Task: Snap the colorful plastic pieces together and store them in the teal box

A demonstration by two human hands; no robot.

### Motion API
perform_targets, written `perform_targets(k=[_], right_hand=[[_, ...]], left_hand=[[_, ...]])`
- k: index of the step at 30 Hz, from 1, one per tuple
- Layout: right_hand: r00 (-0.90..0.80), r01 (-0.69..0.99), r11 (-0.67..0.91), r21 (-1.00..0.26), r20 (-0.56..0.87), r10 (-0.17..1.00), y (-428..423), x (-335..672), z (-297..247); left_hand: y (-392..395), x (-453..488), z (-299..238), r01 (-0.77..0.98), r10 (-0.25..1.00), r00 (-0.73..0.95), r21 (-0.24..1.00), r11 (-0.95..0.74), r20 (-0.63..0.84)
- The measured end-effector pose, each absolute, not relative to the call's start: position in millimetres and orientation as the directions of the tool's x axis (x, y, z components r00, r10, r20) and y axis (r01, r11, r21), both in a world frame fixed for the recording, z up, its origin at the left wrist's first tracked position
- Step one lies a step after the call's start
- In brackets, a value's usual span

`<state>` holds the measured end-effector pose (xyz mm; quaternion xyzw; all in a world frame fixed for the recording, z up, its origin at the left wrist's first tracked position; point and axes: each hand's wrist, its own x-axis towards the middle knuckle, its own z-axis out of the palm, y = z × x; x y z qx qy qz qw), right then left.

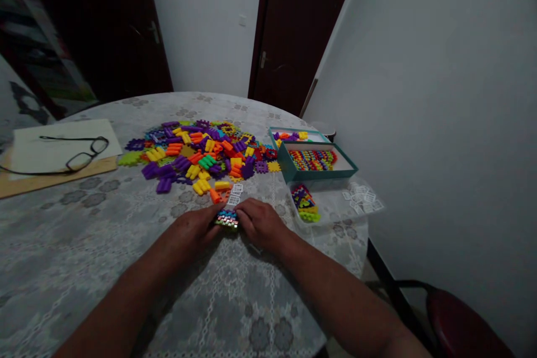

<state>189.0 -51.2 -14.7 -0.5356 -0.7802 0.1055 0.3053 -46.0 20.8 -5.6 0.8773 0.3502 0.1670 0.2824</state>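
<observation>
Between my hands is a small block of interlocking plastic pieces (pixel 227 218) in rows of blue, pink and green. My left hand (pixel 200 225) is closed on its left side, the fingers partly hidden. My right hand (pixel 262 222) grips the right side with thumb and fingertips. Just beyond the block lie white openwork plastic pieces (pixel 235 194), touching or very close to it; I cannot tell if they are joined. An orange tube piece (pixel 215 196) and a yellow tube piece (pixel 222 185) rest beside them.
A large heap of coloured plastic pieces (pixel 205 151) spreads across the table. At right stand a teal box (pixel 321 175) with rows of pieces, its lid (pixel 300 130) behind, and a clear tray (pixel 331 215) with white pieces. Glasses (pixel 79 162) lie on paper (pixel 67 134) at left.
</observation>
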Motion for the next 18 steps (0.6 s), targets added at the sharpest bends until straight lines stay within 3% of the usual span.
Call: perform_targets(k=[13, 18], right_hand=[[-0.222, 0.786, 0.370, -0.495, 0.333, 0.916, -56.4, 170.3, -10.9], [-0.204, 0.795, 0.314, -0.519, 0.257, 0.944, -58.6, 170.0, -1.0]], left_hand=[[19.8, -42.7, -6.9, 0.521, 0.718, 0.692, 0.637, -0.568, 0.074], [18.6, -39.1, -6.6, 0.475, 0.719, 0.687, 0.683, -0.555, 0.106]])
